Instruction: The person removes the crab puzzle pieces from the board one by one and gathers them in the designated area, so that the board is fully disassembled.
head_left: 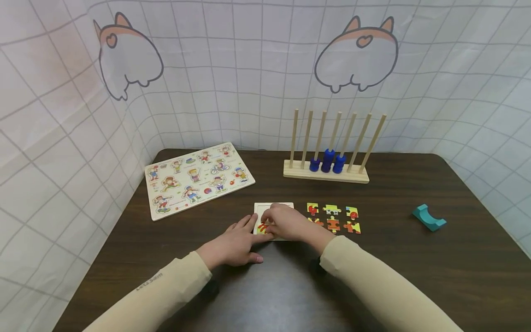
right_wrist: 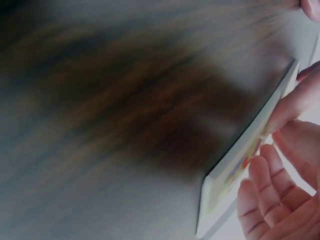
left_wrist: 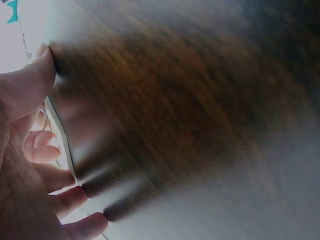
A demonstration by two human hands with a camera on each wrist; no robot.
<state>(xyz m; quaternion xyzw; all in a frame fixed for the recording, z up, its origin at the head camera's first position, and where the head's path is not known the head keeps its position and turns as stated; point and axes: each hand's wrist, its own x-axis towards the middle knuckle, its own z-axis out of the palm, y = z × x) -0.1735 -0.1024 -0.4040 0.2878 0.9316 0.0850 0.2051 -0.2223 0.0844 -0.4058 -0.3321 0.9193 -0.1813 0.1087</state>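
The spread left hand (head_left: 234,242) touched a white square tray (head_left: 259,208). Whether the right hand (head_left: 287,222) above pinched anything, I couldn't tell. Right of the tray lay yellow-red jigsaw pieces (head_left: 333,225).

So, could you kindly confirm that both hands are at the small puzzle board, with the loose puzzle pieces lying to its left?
Not quite: the loose puzzle pieces lie to the right of the small puzzle board, as the head view shows. The left hand and right hand are indeed both at the board.
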